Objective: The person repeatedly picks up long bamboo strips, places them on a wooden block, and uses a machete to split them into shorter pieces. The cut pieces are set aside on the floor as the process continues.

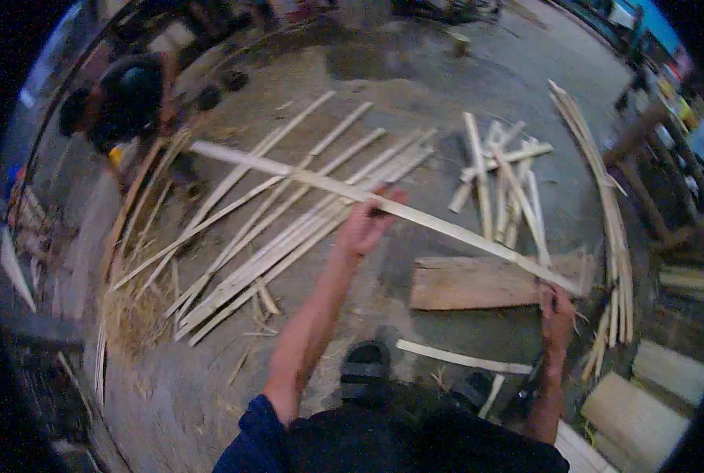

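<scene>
A long pale strip, seemingly split bamboo [454, 229], stretches across in front of me, sloping down from far left to near right. My left hand [368, 223] is closed around its middle, arm reaching forward. Near its right end, my right hand [557, 311] is closed on the strip, with the fingers partly blurred. Below that end lies a broad wooden board [478, 285] on the ground. Something dark shows beside my right forearm; I cannot make out what it is.
Several pale strips [261, 264] lie fanned on the ground at left, beside a heap of shavings [135, 319]. Shorter pieces [482, 185] form a loose pile beyond the board. A bundle of long strips [604, 197] lies right. Another person [131, 98] bends at far left.
</scene>
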Demonstrator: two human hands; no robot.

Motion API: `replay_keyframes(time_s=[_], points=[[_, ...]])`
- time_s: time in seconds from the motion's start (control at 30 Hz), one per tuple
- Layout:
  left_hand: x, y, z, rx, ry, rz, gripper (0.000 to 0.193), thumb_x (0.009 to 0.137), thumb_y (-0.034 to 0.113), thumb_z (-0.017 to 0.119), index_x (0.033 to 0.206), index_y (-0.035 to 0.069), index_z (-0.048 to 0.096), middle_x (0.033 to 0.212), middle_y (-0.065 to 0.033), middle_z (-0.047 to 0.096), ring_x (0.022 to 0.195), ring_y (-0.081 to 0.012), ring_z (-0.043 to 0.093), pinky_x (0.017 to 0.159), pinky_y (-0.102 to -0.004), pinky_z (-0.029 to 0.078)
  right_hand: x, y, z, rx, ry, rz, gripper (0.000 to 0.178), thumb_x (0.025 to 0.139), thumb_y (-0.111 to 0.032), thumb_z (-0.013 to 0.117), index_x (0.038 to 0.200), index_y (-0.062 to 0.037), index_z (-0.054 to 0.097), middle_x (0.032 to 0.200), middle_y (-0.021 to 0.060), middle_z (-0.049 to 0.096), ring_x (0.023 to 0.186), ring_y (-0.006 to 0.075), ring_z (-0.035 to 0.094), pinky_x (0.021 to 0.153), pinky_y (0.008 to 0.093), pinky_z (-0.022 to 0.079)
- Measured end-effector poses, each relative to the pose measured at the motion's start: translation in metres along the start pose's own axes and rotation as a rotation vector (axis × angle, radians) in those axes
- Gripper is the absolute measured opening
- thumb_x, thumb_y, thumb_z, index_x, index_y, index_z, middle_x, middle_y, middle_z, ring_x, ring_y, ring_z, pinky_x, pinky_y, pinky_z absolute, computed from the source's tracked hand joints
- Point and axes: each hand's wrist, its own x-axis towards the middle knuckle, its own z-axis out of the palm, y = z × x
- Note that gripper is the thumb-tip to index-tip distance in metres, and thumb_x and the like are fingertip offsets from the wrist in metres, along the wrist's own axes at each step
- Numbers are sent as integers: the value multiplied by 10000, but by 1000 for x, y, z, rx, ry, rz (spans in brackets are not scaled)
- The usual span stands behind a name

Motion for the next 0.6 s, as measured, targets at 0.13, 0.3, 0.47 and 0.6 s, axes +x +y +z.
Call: replay_keyframes(time_s=[0.13, 0.3, 0.47, 0.6], points=[[-1, 13, -5, 31, -30, 90, 447, 879, 58, 438, 1308, -35, 351, 1359, -267, 397, 1278, -365, 398, 1099, -454, 320, -9, -20, 10, -224, -436, 181, 381, 852, -284, 648, 1135, -32, 605, 1049, 151, 634, 900, 241, 635, 747, 355, 507], [-2, 23, -22, -74, -57, 126, 468, 846, 6, 446, 1305, -40, 361, 1370, -273, 381, 1291, -388, 374, 1113, -467, 294, -12, 4, 45, -314, 14, -142, 377, 817, -250, 659, 1119, -34, 590, 1037, 181, 571, 924, 341, 579, 787, 421, 471], [-8, 25, -14, 5, 7, 149, 459, 854, 9, 442, 1309, -22, 387, 1389, -253, 373, 1309, -359, 361, 1109, -460, 307, 12, 39, 53, -611, 129, 2, 398, 813, -123, 609, 1195, -46, 529, 1027, 191, 518, 917, 390, 541, 801, 460, 446], [-10, 27, -16, 11, 2, 181, 461, 856, 12, 442, 1311, -34, 381, 1395, -250, 367, 1309, -368, 359, 1107, -464, 314, 11, 80, 57, -441, -15, 143, 432, 831, -121, 574, 1246, -38, 490, 976, 202, 520, 910, 400, 527, 797, 459, 442]])
